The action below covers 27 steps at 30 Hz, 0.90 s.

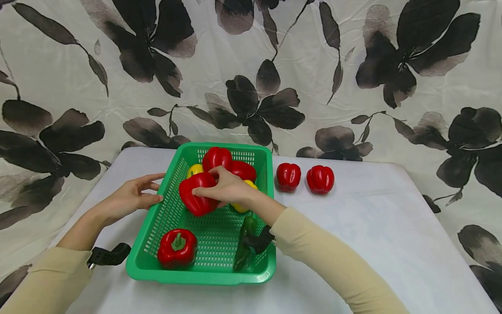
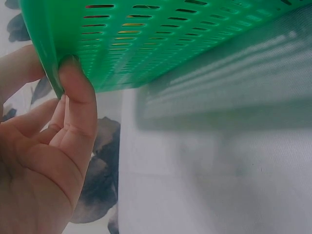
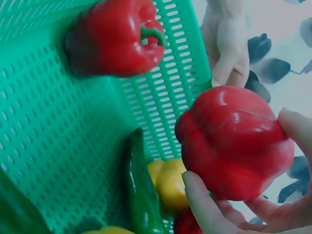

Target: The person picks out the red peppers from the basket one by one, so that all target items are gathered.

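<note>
A red bell pepper (image 1: 198, 201) is gripped by my right hand (image 1: 229, 188) over the green basket (image 1: 200, 278), thumb on one side and fingers on the other. My left hand (image 1: 124, 199) pinches the basket's left rim between thumb and fingers, as the left wrist view also shows. Inside the basket, another red bell pepper (image 1: 174, 255) stands at the near left, stem up. A long dark green vegetable (image 1: 244, 248) lies along the right wall. More red peppers (image 1: 217, 158) and yellow ones (image 1: 195, 170) sit at the far end. A long green pepper (image 3: 139, 187) shows in the right wrist view.
Two red bell peppers (image 1: 288, 176) (image 1: 320, 179) stand on the white-covered table (image 1: 353, 226), just right of the basket's far end. Behind the table hangs a floral cloth (image 1: 321, 78).
</note>
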Tool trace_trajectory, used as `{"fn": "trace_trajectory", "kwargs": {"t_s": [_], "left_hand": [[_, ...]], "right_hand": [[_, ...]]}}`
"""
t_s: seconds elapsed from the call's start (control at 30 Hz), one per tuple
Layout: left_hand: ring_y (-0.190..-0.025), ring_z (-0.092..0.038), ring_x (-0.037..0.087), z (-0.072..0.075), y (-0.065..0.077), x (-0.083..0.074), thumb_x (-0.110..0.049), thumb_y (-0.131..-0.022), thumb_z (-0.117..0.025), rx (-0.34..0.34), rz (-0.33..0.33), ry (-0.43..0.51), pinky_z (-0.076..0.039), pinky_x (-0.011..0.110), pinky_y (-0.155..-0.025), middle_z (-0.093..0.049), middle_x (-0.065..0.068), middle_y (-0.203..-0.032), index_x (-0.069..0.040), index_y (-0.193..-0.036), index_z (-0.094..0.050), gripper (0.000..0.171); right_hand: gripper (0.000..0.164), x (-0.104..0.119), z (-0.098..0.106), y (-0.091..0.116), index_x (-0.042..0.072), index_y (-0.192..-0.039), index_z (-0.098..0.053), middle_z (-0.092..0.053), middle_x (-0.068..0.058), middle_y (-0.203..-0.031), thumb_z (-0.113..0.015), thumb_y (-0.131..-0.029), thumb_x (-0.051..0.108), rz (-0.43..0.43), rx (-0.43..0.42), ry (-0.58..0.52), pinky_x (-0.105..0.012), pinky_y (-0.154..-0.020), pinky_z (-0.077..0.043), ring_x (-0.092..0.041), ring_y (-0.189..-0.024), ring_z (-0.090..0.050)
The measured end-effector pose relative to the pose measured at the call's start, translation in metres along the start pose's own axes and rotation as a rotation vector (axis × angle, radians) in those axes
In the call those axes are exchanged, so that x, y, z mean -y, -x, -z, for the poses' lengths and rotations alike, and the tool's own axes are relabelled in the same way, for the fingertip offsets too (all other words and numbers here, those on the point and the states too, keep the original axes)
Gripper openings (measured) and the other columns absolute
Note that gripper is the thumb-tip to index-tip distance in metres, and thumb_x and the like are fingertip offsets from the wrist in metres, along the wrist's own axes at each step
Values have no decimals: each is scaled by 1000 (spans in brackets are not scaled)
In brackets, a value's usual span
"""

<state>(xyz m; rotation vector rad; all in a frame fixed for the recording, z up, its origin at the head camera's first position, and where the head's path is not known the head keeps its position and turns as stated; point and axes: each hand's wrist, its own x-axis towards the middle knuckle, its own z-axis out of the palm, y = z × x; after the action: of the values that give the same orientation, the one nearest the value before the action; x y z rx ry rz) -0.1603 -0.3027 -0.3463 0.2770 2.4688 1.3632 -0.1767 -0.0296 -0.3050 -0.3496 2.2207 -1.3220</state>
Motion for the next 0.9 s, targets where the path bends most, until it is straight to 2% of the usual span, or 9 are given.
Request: {"fn": "trace_trajectory", "kwargs": {"t_s": [0.2,0.47,0.7,0.9], "left_hand": [[-88,-64,22,0,1,0,-21,-89,-59,4,-4,7,-55,38,-74,-49,24,-121,-4,-145,-22,68],[-87,-64,22,2,2,-2,-20,-90,-59,4,-12,13,-55,37,-74,-48,25,-121,-4,-145,-21,69],[-87,-64,22,2,2,-1,-20,-89,-59,0,-5,16,-55,38,-74,-48,25,-123,-5,-146,-20,70],[-87,-63,20,2,3,-1,-20,-90,-59,-2,-8,-2,-55,35,-73,-48,24,-123,-4,-146,-19,71]], "right_hand": [[71,1,14,7,12,-136,-33,-48,-8,-124,-70,-79,34,14,-7,11,-32,-68,-56,-22,-104,-51],[68,-1,39,13,11,-135,-30,-45,-9,-126,-68,-81,27,64,17,-28,-39,-78,-55,-25,-110,-48],[66,-5,61,17,12,-135,-29,-45,-11,-126,-67,-83,27,63,-17,-25,-42,-81,-53,-27,-110,-50],[68,-10,77,21,12,-135,-29,-43,-12,-127,-68,-82,29,71,-57,-25,-41,-79,-54,-28,-107,-53]]}}
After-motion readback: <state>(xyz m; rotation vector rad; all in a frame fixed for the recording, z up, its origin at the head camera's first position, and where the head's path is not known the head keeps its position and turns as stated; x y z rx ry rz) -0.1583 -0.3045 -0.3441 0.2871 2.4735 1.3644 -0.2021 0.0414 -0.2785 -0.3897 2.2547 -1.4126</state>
